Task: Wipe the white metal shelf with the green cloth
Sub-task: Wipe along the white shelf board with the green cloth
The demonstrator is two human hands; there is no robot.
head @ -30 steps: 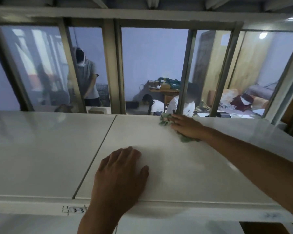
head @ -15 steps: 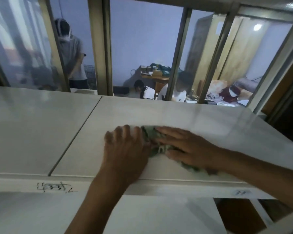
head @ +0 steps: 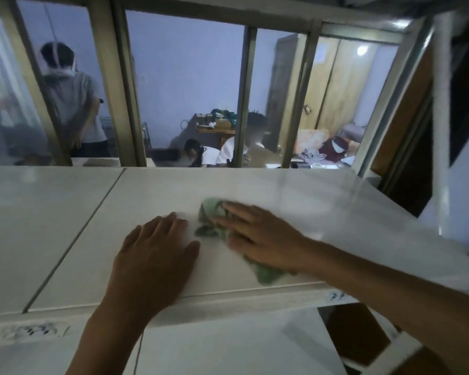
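Right grip (head: 257, 239) presses the green cloth (head: 211, 211), fingers straight, onto the white metal shelf (head: 52, 226); left grip (head: 152, 255) rests flat, palm down, just beside it. Beyond both, window frame (head: 111, 77) and a blue-walled room (head: 187, 77).

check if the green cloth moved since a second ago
Yes. The green cloth, under the right hand, came from the back edge of the white shelf toward its front edge, right of the panel seam.
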